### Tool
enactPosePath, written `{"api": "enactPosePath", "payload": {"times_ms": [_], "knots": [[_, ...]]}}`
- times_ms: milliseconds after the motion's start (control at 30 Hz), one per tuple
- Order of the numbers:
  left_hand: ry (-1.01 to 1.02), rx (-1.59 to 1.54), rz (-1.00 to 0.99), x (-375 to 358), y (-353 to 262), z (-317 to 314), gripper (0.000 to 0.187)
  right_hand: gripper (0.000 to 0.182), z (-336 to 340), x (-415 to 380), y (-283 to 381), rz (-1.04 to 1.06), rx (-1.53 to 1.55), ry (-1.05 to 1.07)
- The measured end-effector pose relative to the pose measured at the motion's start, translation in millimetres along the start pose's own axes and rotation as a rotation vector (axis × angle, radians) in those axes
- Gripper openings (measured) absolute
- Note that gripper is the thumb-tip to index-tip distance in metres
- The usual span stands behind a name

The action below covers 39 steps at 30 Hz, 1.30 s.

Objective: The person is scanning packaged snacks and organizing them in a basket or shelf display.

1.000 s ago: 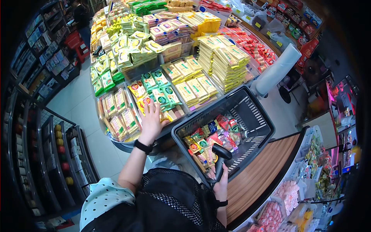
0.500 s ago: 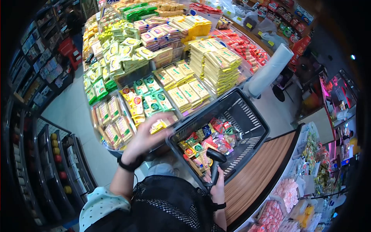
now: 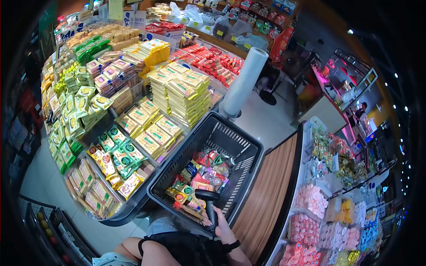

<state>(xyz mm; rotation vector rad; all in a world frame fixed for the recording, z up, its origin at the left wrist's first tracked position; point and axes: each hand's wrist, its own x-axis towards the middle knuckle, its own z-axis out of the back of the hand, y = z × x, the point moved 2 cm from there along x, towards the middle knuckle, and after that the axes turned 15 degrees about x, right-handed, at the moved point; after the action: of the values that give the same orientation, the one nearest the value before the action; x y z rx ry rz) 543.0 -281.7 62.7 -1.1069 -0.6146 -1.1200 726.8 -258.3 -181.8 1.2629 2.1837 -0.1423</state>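
Packs (image 3: 199, 177) are lying in the basket (image 3: 195, 144), heaped mostly toward its near end and left edge. The right hand (image 3: 218, 223) is grasping the handle (image 3: 207, 195), fingers curling around the shaft at the basket's near edge, while the crosspiece is jutting over the packs. The left hand (image 3: 158, 254) is showing only in part, low against the person's front; its fingers are out of sight, so I cannot tell whether it is holding anything. The basket is sitting between the display (image 3: 137, 206) and the counter (image 3: 270, 190), its right edge running just beside the counter's left edge. Near the basket's left corner, a yellow pack (image 3: 132, 184) is lying at the display's front edge, green packs (image 3: 126, 157) sitting behind it. A plastic roll (image 3: 244, 82) is standing by the basket's far corner. The step in hand is seemingly one of steadying the basket by its handle; any shift of it is calling for a firm right grasp and for clearing both display and counter edges
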Motion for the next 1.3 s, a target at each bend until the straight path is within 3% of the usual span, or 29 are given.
{"api": "enactPosePath", "payload": {"times_ms": [300, 367, 433, 500, 567, 600, 667, 767, 800, 933, 1000, 1067, 1100, 1167, 1200, 1233, 1300], "knots": [[-0.17, -0.13, -0.042, -20, 4, 32, 0.062, 0.039, -3, -2, -1, 0.118, 0.069, -0.056], [-0.138, -0.152, -0.013, -17, -1, 45, 0.054, 0.039, -3, -1, -2, 0.167, 0.022, -0.151], [-0.18, -0.145, -0.035, -24, -4, 60, 0.051, 0.038, -1, 0, -3, 0.144, 0.019, -0.097], [-0.108, -0.082, -0.124, -45, -5, 84, 0.049, 0.038, -3, -1, -4, 0.157, 0.017, -0.153], [-0.141, -0.054, -0.088, -71, -15, 96, 0.067, 0.038, -1, 1, -2, 0.163, -0.084, -0.19], [-0.245, -0.05, -0.089, -76, -20, 101, 0.065, 0.039, 2, 3, -2, 0.178, -0.087, -0.252], [-0.246, -0.088, -0.049, -85, -30, 127, 0.064, 0.038, 1, 3, -7, 0.259, -0.037, -0.433], [-0.261, -0.101, -0.017, -90, -46, 164, 0.062, 0.032, -25, -8, -2, 0.337, 0.036, -0.485], [-0.26, -0.073, -0.044, -91, -47, 170, 0.061, 0.031, -28, -13, 1, 0.321, 0.027, -0.397], [-0.207, -0.141, -0.134, -97, -29, 173, 0.056, 0.025, -43, -23, 3, 0.233, -0.231, -0.394], [-0.254, -0.207, -0.137, -89, -25, 149, 0.05, 0.02, -48, -23, -5, 0.401, -0.554, -0.491], [-0.216, -0.274, -0.183, -74, -20, 148, 0.041, 0.019, -48, -26, -13, 0.415, -0.533, -0.502], [-0.066, 0.042, -0.324, -68, -18, 150, 0.041, 0.02, -47, -28, -16, 0.431, -0.525, -0.506], [-0.329, -0.551, -0.143, -78, -7, 113, 0.043, 0.023, -38, -24, -24, 0.631, -0.325, -0.428], [-0.292, -0.609, -0.138, -84, 1, 112, 0.045, 0.024, -26, -18, -29, 0.681, -0.213, -0.434], [-0.418, -0.552, -0.062, -92, 8, 112, 0.045, 0.025, -21, -14, -31, 0.73, -0.101, -0.439], [-0.328, -0.653, 0.137, -119, 38, 129, 0.041, 0.026, -11, -13, -31, 0.735, -0.143, -0.437]]}}
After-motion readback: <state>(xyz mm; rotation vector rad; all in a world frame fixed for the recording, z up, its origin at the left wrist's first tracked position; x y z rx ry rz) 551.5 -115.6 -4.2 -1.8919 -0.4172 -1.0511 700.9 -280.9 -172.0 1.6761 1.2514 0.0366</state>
